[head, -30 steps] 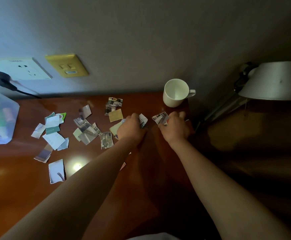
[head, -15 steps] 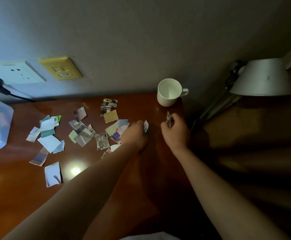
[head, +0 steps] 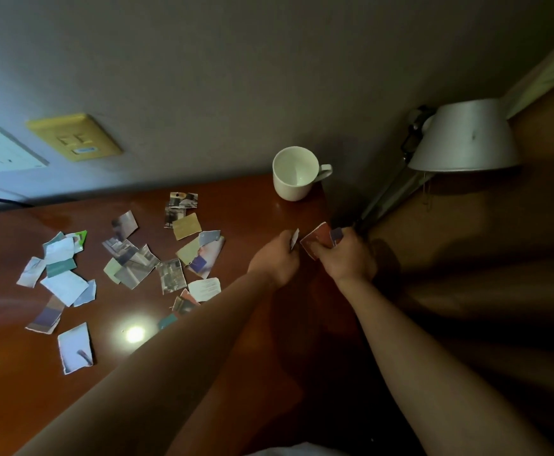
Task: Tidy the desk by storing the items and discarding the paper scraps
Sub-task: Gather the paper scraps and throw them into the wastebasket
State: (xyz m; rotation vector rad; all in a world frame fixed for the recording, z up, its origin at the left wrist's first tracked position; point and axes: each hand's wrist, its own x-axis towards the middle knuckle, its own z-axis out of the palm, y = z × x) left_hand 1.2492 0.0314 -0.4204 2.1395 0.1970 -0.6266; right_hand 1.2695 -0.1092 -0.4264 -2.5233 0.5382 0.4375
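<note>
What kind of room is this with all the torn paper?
Most likely a bedroom, study or hotel room; I can't tell which. The clues: a wooden desk strewn with paper scraps, a desk lamp, a white mug, and wall sockets above the desktop.

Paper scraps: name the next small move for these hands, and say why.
Probably tuck the white scrap from the left hand against the red-brown scrap that the right hand grips: the hands are close together, and many loose scraps lie on the desk to their left, which a freed left hand could gather.
</note>
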